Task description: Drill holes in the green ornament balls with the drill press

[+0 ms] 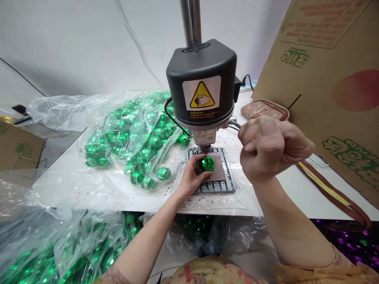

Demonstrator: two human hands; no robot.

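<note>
My left hand [192,173] pinches a shiny green faceted ball [208,163] between thumb and fingers. The ball has a dark hole on top and rests on a brown square pad [219,171], which lies on a slotted metal base plate [231,183]. Right above the ball is the chuck [205,149] of a small black bench drill press [201,79]; whether its bit touches the ball is too small to tell. My right hand [263,146] is closed in a raised fist to the right of the drill, near its side hub. What the fist grips is hidden.
Plastic-wrapped green balls [142,134] lie on the white table [118,193] at left, with dark shavings around the plate. More bagged green balls [59,252] are below. A cardboard box [331,94], a brown patterned bag [266,110] and purple balls [346,240] are at right.
</note>
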